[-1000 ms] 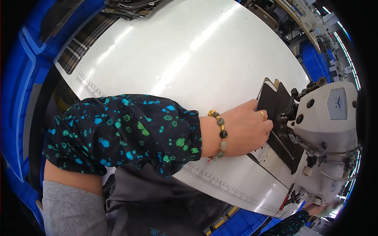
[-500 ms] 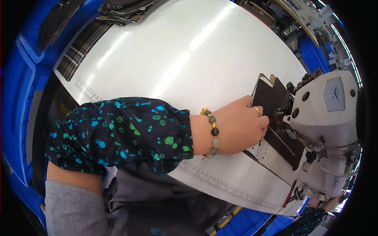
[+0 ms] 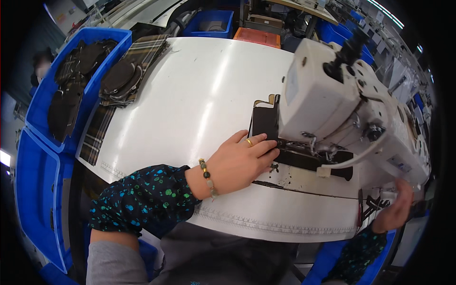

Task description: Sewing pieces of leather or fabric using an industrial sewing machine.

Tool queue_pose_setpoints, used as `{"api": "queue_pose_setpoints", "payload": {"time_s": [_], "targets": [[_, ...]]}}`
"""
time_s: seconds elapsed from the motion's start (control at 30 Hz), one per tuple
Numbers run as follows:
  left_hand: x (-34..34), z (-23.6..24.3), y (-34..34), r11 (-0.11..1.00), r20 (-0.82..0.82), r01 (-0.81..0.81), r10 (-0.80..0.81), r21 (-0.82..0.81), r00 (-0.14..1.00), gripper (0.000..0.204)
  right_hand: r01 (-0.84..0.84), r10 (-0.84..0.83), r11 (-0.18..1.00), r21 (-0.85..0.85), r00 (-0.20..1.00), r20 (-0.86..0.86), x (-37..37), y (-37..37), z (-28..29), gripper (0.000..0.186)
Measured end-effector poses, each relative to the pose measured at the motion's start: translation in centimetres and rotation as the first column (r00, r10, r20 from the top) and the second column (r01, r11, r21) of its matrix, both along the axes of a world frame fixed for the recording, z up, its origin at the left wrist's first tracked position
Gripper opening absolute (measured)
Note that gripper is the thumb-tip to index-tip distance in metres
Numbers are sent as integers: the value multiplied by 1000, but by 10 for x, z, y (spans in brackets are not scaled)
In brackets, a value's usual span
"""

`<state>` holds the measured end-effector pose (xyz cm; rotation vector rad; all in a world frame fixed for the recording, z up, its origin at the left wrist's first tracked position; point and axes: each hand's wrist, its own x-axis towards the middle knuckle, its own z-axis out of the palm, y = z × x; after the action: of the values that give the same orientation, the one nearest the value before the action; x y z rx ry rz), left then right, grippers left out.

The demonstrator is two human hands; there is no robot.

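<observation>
A dark brown flat piece (image 3: 264, 121) with a tan notched edge lies on the white table, partly under the head of a white sewing machine (image 3: 313, 85). My left hand (image 3: 240, 164) rests on its near left edge, fingers stretched out and pressing lightly, beside the machine's needle area, which the machine head partly hides. A ring and a beaded bracelet are on that hand and wrist. Off to the right, my right hand (image 3: 395, 209) is raised by the machine's right end, fingers pointing up; whether it touches the machine I cannot tell.
Folded plaid cloth (image 3: 97, 137) and a stack of dark pieces (image 3: 121, 78) lie along the table's left side. Beyond them stands a blue bin (image 3: 114, 42) with more dark pieces. A ruler strip (image 3: 266, 225) runs along the near edge. Small dark tools (image 3: 375, 204) lie at the right.
The view has swung, so the machine's top and more of the left bins now show. My left hand stays on the brown piece. More of my right hand is visible beside the machine.
</observation>
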<state>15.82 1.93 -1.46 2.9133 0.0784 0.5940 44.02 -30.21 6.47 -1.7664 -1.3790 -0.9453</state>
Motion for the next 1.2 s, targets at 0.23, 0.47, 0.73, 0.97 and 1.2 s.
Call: {"api": "queue_pose_setpoints", "payload": {"time_s": [0.23, 0.47, 0.73, 0.97, 1.2], "targets": [[-1, 7, 8, 999, -49, 2, -5, -52, 999, 35, -393, 356, 793, -465, 919, -169, -99, 169, -58, 16], [3, 10, 3, 999, -13, 9, -10, -52, 1000, 29, -410, 312, 829, -381, 904, -292, -102, 174, -69, 13], [3, 14, 3, 1000, -27, -15, 14, -10, 1000, 29, -414, 319, 827, -380, 903, -289, -101, 176, -77, 13], [3, 14, 7, 999, -60, -26, 24, -27, 998, 29, -416, 312, 821, -391, 901, -302, -102, 178, -76, 13], [3, 15, 6, 999, -46, -41, 39, -26, 998, 29, -409, 296, 824, -392, 901, -318, -101, 179, -76, 13]]}}
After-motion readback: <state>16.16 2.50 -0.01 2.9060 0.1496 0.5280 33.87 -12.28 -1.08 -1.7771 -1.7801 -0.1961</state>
